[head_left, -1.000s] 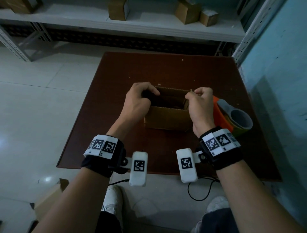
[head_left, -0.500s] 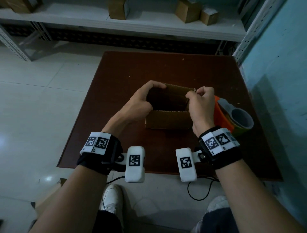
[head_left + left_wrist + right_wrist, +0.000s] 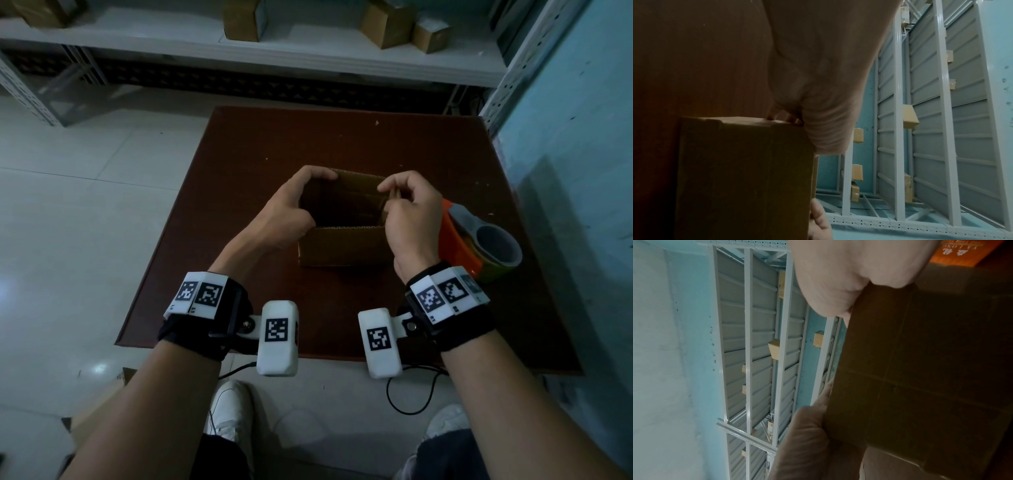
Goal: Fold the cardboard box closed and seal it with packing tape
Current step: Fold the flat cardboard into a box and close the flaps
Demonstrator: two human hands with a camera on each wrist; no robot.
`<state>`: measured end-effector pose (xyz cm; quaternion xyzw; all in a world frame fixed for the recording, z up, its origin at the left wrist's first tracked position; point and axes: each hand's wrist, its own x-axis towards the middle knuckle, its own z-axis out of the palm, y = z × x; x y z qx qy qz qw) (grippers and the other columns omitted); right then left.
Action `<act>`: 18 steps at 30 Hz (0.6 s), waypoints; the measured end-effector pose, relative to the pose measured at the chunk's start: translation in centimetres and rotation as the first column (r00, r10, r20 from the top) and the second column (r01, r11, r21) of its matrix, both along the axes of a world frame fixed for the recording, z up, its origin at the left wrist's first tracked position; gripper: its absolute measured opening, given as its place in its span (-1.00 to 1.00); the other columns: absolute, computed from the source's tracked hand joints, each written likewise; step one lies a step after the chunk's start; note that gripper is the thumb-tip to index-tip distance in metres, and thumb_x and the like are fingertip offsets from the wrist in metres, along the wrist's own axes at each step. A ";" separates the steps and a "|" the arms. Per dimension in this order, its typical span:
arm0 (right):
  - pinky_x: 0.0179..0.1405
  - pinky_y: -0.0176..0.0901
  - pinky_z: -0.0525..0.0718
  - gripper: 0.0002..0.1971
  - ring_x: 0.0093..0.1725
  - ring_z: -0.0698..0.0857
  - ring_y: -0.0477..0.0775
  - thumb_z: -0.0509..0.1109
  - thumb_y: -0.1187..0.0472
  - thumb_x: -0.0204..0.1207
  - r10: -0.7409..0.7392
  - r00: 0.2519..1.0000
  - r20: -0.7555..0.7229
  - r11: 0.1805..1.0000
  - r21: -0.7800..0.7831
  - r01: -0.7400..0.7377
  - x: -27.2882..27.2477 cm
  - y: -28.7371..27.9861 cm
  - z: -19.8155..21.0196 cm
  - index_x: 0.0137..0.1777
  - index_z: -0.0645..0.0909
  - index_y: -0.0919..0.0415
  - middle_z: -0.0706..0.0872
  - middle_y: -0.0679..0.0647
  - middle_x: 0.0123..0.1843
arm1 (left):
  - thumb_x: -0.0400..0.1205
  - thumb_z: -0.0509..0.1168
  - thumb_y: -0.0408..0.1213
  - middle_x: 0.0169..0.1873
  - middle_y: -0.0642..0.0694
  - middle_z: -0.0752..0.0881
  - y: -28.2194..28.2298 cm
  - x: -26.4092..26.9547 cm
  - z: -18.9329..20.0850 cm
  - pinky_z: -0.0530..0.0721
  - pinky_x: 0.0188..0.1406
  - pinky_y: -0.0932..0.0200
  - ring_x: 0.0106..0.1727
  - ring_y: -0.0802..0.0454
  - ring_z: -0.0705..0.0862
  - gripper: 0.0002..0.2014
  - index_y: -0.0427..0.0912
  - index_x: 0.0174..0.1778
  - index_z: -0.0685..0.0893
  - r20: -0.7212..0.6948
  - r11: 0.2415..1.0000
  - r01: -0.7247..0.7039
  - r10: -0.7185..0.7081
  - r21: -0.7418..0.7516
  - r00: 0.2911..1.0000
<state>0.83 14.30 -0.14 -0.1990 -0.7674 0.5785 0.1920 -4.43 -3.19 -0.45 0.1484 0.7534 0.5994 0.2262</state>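
Observation:
A small cardboard box [image 3: 342,245] stands open-topped in the middle of the brown table [image 3: 342,144]. My left hand [image 3: 308,200] grips the box's left wall, index finger curled over the far left corner. My right hand [image 3: 387,197] pinches the right flap at the box's right rim. An orange tape dispenser [image 3: 479,240] lies just right of the box, partly behind my right wrist. The left wrist view has the box [image 3: 744,178] close under my palm [image 3: 818,65]. The right wrist view shows the box [image 3: 920,369] side between finger and thumb [image 3: 803,443].
A white shelf [image 3: 308,51] with several small cardboard boxes runs behind the table. A blue wall [image 3: 565,137] stands close on the right. A black cable [image 3: 411,394] loops on the floor by my feet, and a flat carton [image 3: 102,401] lies lower left.
My left hand has drawn back from over the opening to the left wall and far corner, uncovering the inside. My right hand's fingers have shifted inward along the right flap.

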 end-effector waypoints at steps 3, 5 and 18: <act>-0.35 -0.72 0.52 -0.65 -0.20 0.56 -0.70 0.22 0.54 0.57 0.039 0.999 0.013 0.999 -0.020 -0.039 -0.1 0.1 0.2 0.13 0.72 0.19 0.67 -0.02 0.24 | 0.51 0.18 -0.81 0.40 -0.23 0.46 -0.2 -0.1 -0.1 0.74 -0.25 -0.02 0.24 -0.44 0.69 -0.23 0.01 0.53 0.46 0.000 1.000 0.017 -0.017 -0.016 1.000; -0.34 -0.74 0.48 -0.70 -0.19 0.54 -0.73 0.28 0.49 0.59 0.048 0.999 0.007 0.999 -0.012 -0.047 0.0 0.1 0.2 0.14 0.72 0.17 0.66 -0.03 0.25 | 0.52 0.22 -0.80 0.39 -0.25 0.46 -0.3 -0.1 0.0 0.75 -0.16 -0.21 0.25 -0.52 0.67 -0.24 0.01 0.54 0.44 -0.010 0.999 0.039 -0.040 -0.026 0.999; -0.24 -0.71 0.51 -0.74 -0.28 0.62 -0.56 0.36 0.37 0.59 0.160 0.983 0.087 0.987 -0.002 -0.160 -0.1 1.0 0.5 0.04 0.85 0.08 0.79 -0.20 -0.09 | 0.51 0.26 -0.77 0.42 -0.21 0.53 -0.8 -0.7 -0.4 0.82 -0.14 -0.04 0.25 -0.35 0.72 -0.24 0.05 0.52 0.56 -0.032 0.994 0.093 -0.095 -0.048 0.995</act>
